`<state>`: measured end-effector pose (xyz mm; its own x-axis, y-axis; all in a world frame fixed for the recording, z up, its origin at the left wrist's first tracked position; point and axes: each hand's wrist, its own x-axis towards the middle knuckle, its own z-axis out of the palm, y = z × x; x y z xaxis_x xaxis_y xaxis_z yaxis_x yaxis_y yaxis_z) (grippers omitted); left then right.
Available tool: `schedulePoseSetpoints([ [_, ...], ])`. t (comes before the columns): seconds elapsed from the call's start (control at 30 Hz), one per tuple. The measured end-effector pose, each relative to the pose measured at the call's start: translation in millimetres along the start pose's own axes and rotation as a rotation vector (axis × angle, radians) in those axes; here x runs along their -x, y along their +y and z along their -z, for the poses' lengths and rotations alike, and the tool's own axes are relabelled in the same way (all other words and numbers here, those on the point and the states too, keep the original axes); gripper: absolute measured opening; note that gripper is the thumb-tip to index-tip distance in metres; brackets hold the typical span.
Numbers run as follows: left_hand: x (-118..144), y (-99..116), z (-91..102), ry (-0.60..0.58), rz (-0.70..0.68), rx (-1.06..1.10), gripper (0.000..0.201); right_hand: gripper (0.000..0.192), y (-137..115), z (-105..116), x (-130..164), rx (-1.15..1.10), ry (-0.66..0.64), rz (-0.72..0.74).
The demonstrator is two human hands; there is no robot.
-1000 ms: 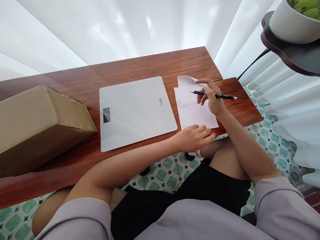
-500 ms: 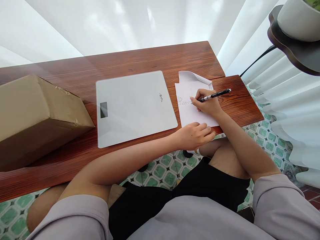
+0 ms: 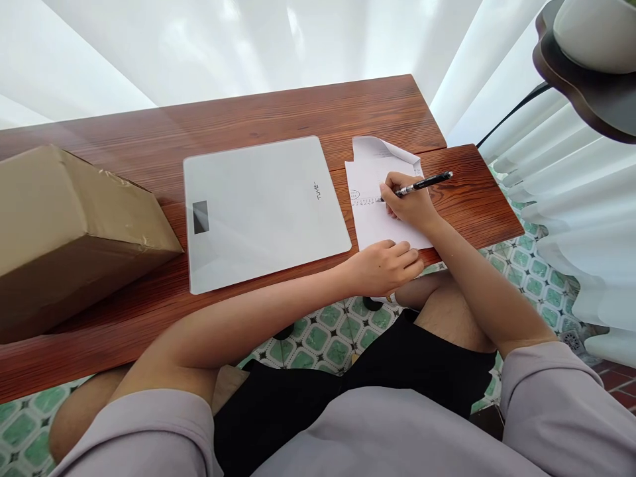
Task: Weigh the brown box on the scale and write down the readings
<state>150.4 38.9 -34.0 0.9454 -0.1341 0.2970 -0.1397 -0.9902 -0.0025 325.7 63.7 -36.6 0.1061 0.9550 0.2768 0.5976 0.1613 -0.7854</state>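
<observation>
Pen on paper, taped box shut.
My right hand (image 3: 410,205) grips the pen (image 3: 422,183), tip on the paper (image 3: 370,222); left hand (image 3: 385,267) lies loosely curled, holding nothing, on its edge. Cardboard box (image 3: 74,232): contents hidden.

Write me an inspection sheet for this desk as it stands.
Surface: wooden table, reddish grain.
Job's things: paper sheet at the right end, top corner curled; black pen with its tip on a printed line.
Clutter: white flat scale mid-table, display dark; brown cardboard box at left.
Grippers: right hand grips the pen; left hand rests on the sheet's near edge.
Cables: nothing seen.
Surroundings: white curtains, green tiled floor, dark shelf carrying a white pot.
</observation>
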Motion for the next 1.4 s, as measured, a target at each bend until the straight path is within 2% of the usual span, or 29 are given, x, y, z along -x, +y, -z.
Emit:
schedulePoseSetpoints([
  [0.37,0.5,0.2,0.2,-0.007,0.000,0.013,0.029,0.033,-0.3,-0.5,-1.3,-0.024,-0.024,-0.008],
  [0.77,1.1,-0.3,0.5,0.000,-0.001,0.011,0.027,0.036,0.9,-0.9,0.0,-0.165,-0.008,-0.101],
  [1.0,1.0,-0.2,1.1,-0.023,0.003,0.004,0.027,0.034,-0.7,-1.7,-0.4,-0.101,-0.007,-0.086],
  [1.4,1.3,0.1,-0.7,-0.004,0.000,-0.020,0.025,0.036,0.0,-2.3,-1.1,-0.128,-0.015,-0.114],
])
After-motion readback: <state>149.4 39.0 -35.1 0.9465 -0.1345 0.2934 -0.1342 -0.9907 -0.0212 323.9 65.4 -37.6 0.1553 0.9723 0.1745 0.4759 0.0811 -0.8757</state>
